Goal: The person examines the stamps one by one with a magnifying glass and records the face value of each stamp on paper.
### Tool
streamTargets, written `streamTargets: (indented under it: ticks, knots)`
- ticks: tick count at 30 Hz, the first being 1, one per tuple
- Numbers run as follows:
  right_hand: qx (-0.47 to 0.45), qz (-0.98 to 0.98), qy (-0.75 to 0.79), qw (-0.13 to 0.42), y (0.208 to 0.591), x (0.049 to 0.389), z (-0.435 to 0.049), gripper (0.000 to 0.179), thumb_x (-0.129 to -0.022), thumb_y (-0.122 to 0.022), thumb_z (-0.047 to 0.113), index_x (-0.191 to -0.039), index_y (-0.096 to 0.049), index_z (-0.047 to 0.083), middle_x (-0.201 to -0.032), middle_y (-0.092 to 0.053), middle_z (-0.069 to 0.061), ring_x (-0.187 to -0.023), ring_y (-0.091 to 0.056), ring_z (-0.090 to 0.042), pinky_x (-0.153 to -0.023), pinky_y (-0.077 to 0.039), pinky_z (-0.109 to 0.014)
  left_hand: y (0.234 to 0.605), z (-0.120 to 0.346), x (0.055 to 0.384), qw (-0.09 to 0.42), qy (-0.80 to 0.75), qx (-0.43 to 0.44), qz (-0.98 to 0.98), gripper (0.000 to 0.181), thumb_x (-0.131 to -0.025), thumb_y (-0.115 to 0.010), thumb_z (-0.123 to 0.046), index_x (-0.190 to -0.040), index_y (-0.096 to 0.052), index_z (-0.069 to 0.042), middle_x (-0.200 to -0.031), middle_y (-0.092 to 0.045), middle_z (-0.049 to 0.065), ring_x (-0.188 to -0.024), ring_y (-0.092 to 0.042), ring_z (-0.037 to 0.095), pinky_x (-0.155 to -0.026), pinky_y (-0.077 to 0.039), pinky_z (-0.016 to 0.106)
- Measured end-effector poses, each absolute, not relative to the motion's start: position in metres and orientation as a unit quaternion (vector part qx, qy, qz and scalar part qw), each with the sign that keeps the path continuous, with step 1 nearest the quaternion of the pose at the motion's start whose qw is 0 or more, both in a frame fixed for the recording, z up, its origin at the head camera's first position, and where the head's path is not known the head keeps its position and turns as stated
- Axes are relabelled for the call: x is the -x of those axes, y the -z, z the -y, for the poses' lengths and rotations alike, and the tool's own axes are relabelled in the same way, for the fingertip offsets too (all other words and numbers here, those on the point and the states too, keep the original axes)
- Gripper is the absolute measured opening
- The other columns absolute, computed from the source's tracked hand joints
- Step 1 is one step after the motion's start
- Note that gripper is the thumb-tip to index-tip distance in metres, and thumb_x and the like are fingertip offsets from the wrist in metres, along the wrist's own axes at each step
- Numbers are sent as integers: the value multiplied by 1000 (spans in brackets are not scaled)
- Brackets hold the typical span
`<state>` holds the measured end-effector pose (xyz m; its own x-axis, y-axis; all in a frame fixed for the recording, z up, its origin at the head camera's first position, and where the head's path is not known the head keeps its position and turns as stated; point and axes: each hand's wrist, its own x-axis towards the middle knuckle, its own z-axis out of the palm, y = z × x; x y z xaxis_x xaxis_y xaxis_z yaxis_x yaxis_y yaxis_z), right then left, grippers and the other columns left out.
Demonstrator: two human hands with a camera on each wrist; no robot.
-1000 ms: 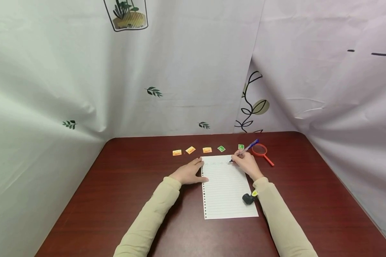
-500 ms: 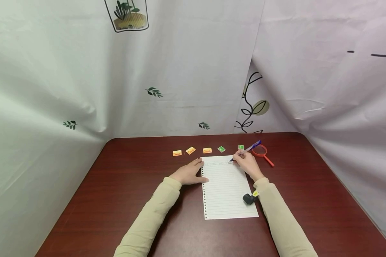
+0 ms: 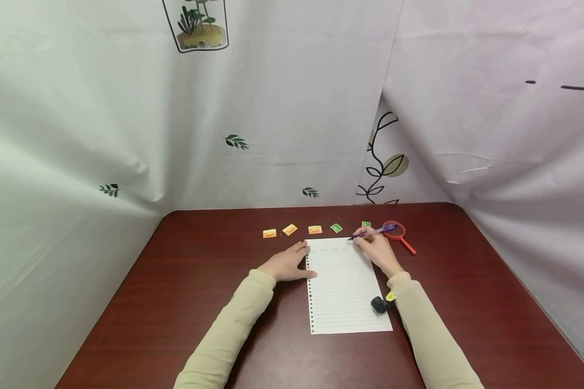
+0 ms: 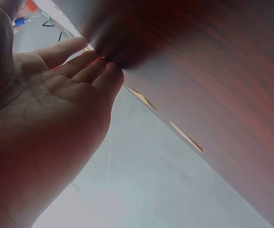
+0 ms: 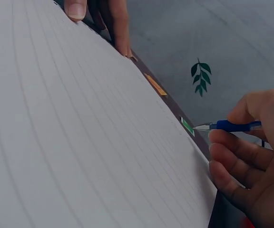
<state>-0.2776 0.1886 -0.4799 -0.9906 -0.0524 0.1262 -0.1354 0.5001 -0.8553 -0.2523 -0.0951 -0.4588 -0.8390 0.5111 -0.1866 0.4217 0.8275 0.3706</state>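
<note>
A white sheet of lined loose-leaf paper (image 3: 347, 297), with punched holes down its left side, lies on the table. Faint writing (image 3: 328, 250) runs along its top lines. My left hand (image 3: 287, 263) rests at the sheet's left edge, fingers extended and thumb on the paper; the left wrist view shows its palm (image 4: 46, 104). My right hand (image 3: 377, 253) pinches a blue pen (image 3: 384, 228) near the sheet's upper right corner. The pen leans far over to the right. In the right wrist view the pen's metal tip (image 5: 201, 127) points left, overlapping a green stamp-like piece.
Beyond the sheet, several small stamp-like pieces form a row, orange ones (image 3: 314, 229) left and green ones (image 3: 336, 228) right. A red magnifying glass (image 3: 407, 246) lies right of the pen. The dark wooden table (image 3: 175, 281) meets a white cloth backdrop (image 3: 282, 108).
The pen has tipped over toward the right, its tip slightly farther up the sheet than before. My left hand keeps its place at the paper's edge. The head view has shifted slightly.
</note>
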Motion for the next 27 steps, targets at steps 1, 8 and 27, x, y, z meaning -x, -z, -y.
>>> streamTargets:
  ticks: [1,8,27]
  knots:
    - [-60,866,-494,43,480,277,-190,15,-97,-64,17,-109,-68,9,-99,-68,-10,-86,-60,-22,-79,-47,-34,459,95,253,140,-159,-248,-945,86,-93,-68,-53,-157,-35,-6,-165,-25,10,-151,-24,26,-114,-35,44]
    - [-81,870,-482,67,483,273,-198,20,-98,-63,15,-117,-67,12,-111,-69,-13,-84,-58,-23,-69,-47,-32,457,97,253,141,-157,-251,-945,85,-93,-67,-54,-157,-35,-6,-165,-25,11,-152,-24,26,-114,-35,44]
    - [-173,898,-390,106,482,261,-223,29,-93,-65,-7,-121,-66,2,-115,-67,-18,-104,-65,-34,-91,-53,-53,459,95,253,141,-155,-248,-946,86,-92,-68,-54,-156,-37,-6,-165,-26,11,-151,-25,26,-114,-36,45]
